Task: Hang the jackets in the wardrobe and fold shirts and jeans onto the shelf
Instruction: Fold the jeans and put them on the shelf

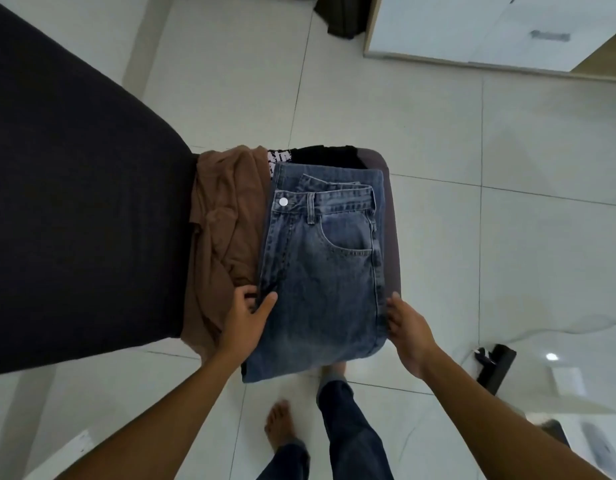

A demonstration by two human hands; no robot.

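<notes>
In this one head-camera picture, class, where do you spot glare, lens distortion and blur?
Head view: a bright glare spot sits on the glossy floor tiles at lower right; the wide-angle lens bows the tile joints and stretches the forearms; the white cabinet's handle at top right is blurred.

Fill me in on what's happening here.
A person is folding blue jeans on a stool. The left hand grips the jeans' left edge and the right hand holds the right edge. A brown garment and a black shirt lie beside and under them.
</notes>
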